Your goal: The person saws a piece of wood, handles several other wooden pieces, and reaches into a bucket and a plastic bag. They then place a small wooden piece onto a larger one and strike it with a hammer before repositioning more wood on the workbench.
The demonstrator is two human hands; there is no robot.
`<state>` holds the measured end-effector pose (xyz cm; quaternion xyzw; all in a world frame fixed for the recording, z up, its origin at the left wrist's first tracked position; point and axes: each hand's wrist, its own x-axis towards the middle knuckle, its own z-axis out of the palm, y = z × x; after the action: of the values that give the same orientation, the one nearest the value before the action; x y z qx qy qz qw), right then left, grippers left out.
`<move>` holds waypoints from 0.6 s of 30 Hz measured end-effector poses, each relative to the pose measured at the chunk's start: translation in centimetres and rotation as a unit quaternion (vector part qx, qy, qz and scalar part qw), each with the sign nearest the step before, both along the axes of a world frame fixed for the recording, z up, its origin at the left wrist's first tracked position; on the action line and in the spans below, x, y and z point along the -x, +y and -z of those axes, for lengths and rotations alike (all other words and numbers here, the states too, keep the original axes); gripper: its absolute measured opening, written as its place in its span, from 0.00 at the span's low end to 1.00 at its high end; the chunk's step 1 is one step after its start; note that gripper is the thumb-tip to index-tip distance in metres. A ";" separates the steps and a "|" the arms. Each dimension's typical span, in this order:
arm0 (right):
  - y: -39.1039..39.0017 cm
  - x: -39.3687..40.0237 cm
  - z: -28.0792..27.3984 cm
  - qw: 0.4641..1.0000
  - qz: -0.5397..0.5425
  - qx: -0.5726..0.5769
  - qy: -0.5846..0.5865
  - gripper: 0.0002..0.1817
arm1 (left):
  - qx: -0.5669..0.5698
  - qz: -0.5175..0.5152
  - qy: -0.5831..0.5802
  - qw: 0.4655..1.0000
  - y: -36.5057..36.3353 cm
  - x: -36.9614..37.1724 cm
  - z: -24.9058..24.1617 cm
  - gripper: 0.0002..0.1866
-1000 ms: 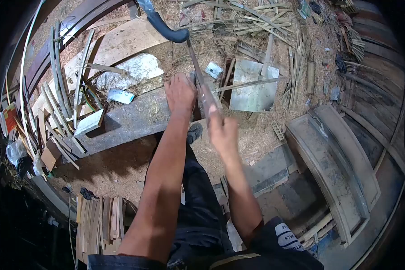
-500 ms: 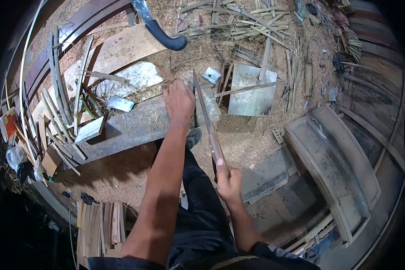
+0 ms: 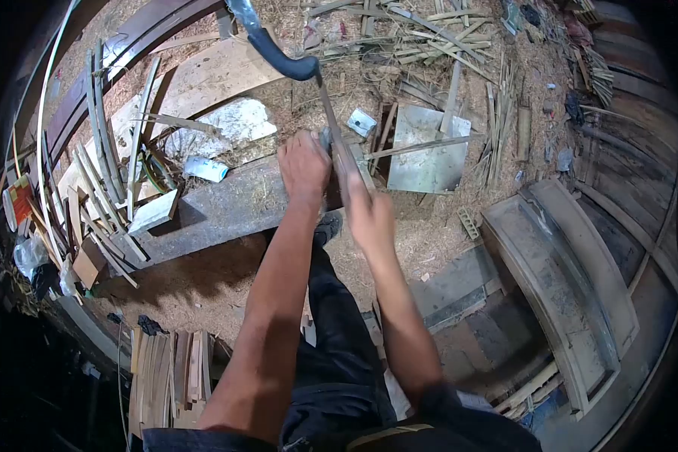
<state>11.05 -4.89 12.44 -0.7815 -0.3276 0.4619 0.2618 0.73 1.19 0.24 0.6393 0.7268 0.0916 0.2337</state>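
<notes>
My right hand [image 3: 369, 218] is closed round the handle end of a handsaw [image 3: 334, 124]. The saw's narrow blade points away from me, its far end close to the dark curved handle [image 3: 282, 56] of another tool. My left hand [image 3: 305, 166] rests at the far side of the grey wooden bench [image 3: 226, 200], just left of the blade. Its fingers are curled over a small greyish piece [image 3: 325, 138] that is mostly hidden. The saw and right hand are slightly blurred.
Wood strips [image 3: 102, 188] and a white block [image 3: 153, 214] lie on the bench's left. A metal sheet [image 3: 427, 151] and bamboo scraps [image 3: 444, 45] are beyond. A curved wooden frame [image 3: 546, 279] stands right; stacked wood [image 3: 169, 377] is lower left.
My right hand has pushed the handsaw forward, away from me and slightly left, up close to my left hand. The left hand keeps its place on the bench.
</notes>
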 end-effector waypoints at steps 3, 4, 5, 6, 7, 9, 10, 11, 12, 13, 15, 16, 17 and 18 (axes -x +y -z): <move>-0.5 0.3 0.0 0.999 0.013 -0.028 0.025 0.39 | -0.019 0.001 0.001 1.000 -0.4 -0.1 0.2 0.17; -3.8 0.3 -1.3 0.999 0.014 -0.024 0.023 0.38 | -0.021 -0.002 -0.002 1.000 -0.4 -0.2 0.2 0.17; -6.3 0.4 -4.1 0.998 0.023 -0.044 0.029 0.38 | -0.028 -0.010 -0.002 1.000 0.0 -0.2 0.4 0.18; -7.6 0.4 -6.1 0.997 0.031 -0.061 0.037 0.38 | -0.028 -0.012 -0.002 1.000 0.2 -0.1 0.4 0.18; -7.2 0.3 -5.5 0.997 0.031 -0.062 0.038 0.38 | -0.029 -0.011 -0.006 0.999 0.4 -0.1 0.5 0.18; -6.3 -0.1 -3.3 0.999 -0.008 0.031 -0.007 0.38 | -0.027 -0.007 -0.010 1.000 0.0 -0.1 0.4 0.18; -2.8 -0.4 -0.7 0.999 -0.045 0.009 -0.021 0.38 | -0.028 -0.008 -0.006 1.000 0.2 -0.1 0.5 0.18; 0.3 -0.1 0.6 1.000 -0.016 0.007 -0.003 0.38 | -0.025 -0.007 -0.003 1.000 0.0 -0.1 0.5 0.18; 2.1 0.2 1.2 1.000 0.010 0.004 0.016 0.39 | -0.025 -0.008 -0.002 1.000 0.0 -0.2 0.5 0.18; 1.0 0.2 0.8 1.000 0.008 0.005 0.018 0.39 | -0.022 -0.008 0.002 1.000 0.1 0.0 0.3 0.18; -3.8 0.1 -1.3 1.000 -0.017 -0.016 -0.003 0.39 | -0.018 -0.003 0.000 1.000 0.0 -0.2 0.1 0.18; -6.9 0.3 -3.4 1.000 0.001 -0.011 -0.010 0.39 | -0.033 -0.007 -0.013 0.999 0.1 -0.2 0.2 0.18; -9.2 0.4 -4.9 1.000 0.021 -0.001 -0.015 0.39 | -0.043 -0.011 -0.025 0.999 0.0 0.0 0.2 0.18; -8.6 0.0 -4.1 1.000 0.019 -0.002 -0.012 0.39 | -0.044 -0.013 -0.023 0.999 0.2 0.1 0.4 0.18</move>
<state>11.02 -13.52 16.55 -0.7925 -0.3172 0.4466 0.2680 0.65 1.44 -0.18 0.6369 0.7249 0.1414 0.2209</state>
